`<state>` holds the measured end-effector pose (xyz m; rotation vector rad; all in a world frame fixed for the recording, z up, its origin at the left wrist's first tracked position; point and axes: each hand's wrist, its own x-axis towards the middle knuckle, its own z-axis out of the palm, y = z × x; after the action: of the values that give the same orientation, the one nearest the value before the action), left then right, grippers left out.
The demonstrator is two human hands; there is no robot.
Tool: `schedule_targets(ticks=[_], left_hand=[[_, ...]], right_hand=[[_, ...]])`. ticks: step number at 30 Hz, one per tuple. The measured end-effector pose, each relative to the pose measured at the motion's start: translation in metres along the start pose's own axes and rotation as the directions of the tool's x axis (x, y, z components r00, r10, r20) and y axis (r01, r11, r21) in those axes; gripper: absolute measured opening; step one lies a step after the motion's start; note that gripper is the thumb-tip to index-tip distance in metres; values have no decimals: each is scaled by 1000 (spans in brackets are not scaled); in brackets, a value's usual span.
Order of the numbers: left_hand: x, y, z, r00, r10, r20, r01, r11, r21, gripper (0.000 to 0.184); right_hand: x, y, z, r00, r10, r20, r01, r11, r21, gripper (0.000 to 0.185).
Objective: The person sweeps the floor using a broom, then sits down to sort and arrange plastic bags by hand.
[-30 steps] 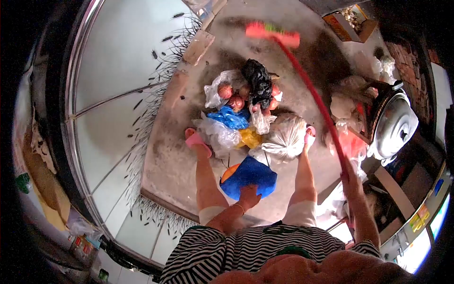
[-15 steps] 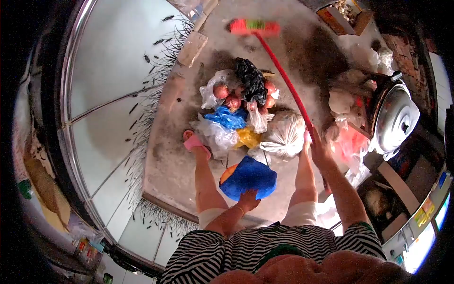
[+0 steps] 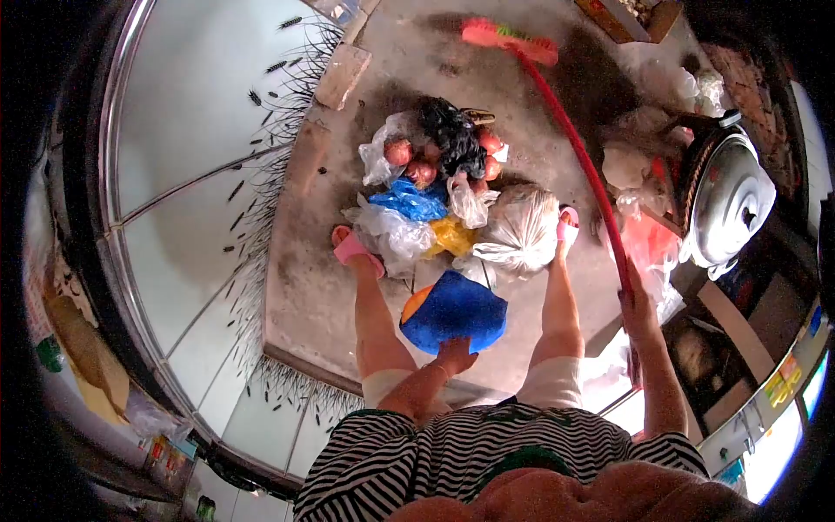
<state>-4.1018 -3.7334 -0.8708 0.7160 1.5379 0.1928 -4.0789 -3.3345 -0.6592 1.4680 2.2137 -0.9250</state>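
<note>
My right hand (image 3: 636,304) is wrapped round the red handle of a broom (image 3: 570,130); its red and green head (image 3: 511,41) is at the top of the view, over the floor. With my left hand (image 3: 456,355) I grip the near edge of a blue object (image 3: 457,313), which has an orange part showing at its left. In front of my feet lie red onions (image 3: 421,173) among a black bag (image 3: 451,135), a blue bag (image 3: 408,200), a yellow bag (image 3: 450,236), clear bags (image 3: 393,237) and a tied white bag (image 3: 519,233).
A glass panel (image 3: 187,200) with a plant pattern runs along the left. At the right are a large lidded metal pot (image 3: 729,204) and a red bag (image 3: 651,237). An open cardboard box (image 3: 616,19) stands at the top right. Pink slippers (image 3: 355,249) are on my feet.
The broom head first went left, then came back right. My right hand moved in toward my leg and out again. My left hand stays on the blue object, and the view has shifted slightly.
</note>
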Motion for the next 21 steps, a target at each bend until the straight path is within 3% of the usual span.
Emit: schedule_targets(ticks=[2,4,5,6,8,9,10,11,12,15,17,19,21], left_hand=[[5,-4,8,999,40,6,-40,999,-3,57],[3,-4,5,998,53,27,-53,999,1,57],[1,-2,-1,998,47,43,-48,999,6,57],[-2,0,-5,997,44,63,-45,999,10,57],[1,-7,2,997,53,49,-53,999,13,57],[2,-10,4,997,62,46,-63,998,19,56],[0,-11,3,996,67,54,-69,997,37,57],[-1,-12,0,996,71,59,-74,996,55,57],[-2,-12,-2,996,70,61,-74,995,72,57],[-6,12,-32,987,-16,163,1,996,93,57],[3,13,-26,987,44,152,-63,990,123,58],[12,15,-17,980,67,186,-96,983,153,58],[17,17,-7,963,45,265,-95,979,180,57]], right_hand=[[24,1,20,950,295,104,-311,922,232,19],[12,13,38,963,236,129,-249,963,98,24],[5,19,47,968,207,142,-213,977,32,29],[-9,46,59,997,2,74,-10,994,109,36],[-43,84,60,958,-286,-23,287,955,72,51],[-61,64,38,991,-68,116,53,991,120,53],[-79,41,16,951,173,258,-206,973,106,56],[-96,18,-7,846,384,370,-426,904,34,59],[-110,24,-17,821,419,388,-494,862,114,58],[-148,34,-40,788,458,412,-594,743,310,57],[-160,33,-45,784,521,337,-599,778,190,56],[-177,72,-37,845,447,293,-533,755,382,57],[-179,97,-30,884,408,229,-466,804,369,56]])
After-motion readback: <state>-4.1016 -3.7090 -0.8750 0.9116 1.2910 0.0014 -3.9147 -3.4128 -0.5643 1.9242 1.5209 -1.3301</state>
